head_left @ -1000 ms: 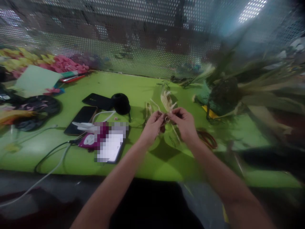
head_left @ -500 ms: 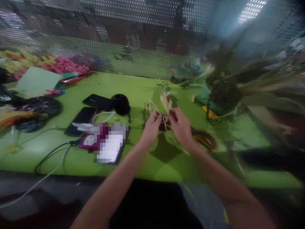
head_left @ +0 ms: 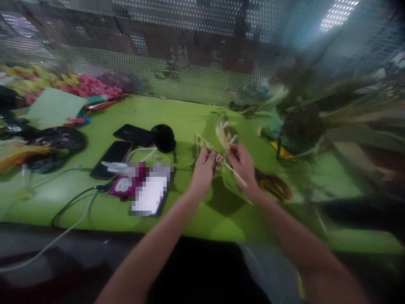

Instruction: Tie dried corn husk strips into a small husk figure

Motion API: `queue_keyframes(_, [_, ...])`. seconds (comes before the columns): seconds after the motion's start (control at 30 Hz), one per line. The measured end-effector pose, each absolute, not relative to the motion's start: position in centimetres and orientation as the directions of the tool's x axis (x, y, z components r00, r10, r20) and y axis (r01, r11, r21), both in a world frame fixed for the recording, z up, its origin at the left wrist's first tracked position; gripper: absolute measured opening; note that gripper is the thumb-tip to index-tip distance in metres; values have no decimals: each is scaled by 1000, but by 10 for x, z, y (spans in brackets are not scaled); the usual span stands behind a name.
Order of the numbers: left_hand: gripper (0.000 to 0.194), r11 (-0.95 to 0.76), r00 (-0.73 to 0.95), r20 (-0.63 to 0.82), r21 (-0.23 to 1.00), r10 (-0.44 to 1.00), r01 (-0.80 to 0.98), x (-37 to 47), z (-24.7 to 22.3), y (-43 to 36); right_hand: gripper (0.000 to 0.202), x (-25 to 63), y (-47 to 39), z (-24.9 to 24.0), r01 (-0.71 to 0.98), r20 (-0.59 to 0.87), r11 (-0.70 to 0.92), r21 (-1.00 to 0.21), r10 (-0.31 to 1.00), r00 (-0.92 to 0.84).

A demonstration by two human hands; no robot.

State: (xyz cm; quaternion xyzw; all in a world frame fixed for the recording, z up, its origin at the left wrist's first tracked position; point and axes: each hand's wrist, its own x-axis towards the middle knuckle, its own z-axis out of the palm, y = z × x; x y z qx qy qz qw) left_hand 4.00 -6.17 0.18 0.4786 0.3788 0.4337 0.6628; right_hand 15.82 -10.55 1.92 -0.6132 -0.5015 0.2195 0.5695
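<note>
Over the green table, my left hand pinches one side of a small tangle of pale dry husk strips. On its other side my right hand is closed on the strips too, close to a dry husk piece that points away from me. A pale strand crosses in front of my right hand. Scissors with orange-brown handles lie right of my right wrist. Where the fingertips meet the strips is partly hidden.
To the left are dark phones, a lit phone, a purple packet, a black round item and cables. Long dry leaves spread at the right. A perforated metal panel stands behind.
My hands have moved slightly apart around the tangle. A pale strand now stretches across my right hand. The whole view has shifted a little.
</note>
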Motion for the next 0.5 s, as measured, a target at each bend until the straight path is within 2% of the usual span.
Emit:
queue_keyframes(0.13, [20,54,301,25,966,953,-252,40,3,-62,16,167,-103,30,113,125,86,-990,907,401])
queue_keyframes(0.27, [19,-85,288,139,978,948,-192,38,7,-62,22,172,-102,41,-157,-107,-69,-985,964,245])
queue_keyframes(0.37, [17,-139,303,178,980,936,-145,36,10,-65,20,172,-102,42,-158,-129,-104,-982,979,159])
queue_keyframes(0.5, [15,-205,330,229,973,916,-109,36,13,-69,11,166,-105,36,29,-48,-54,-998,983,178])
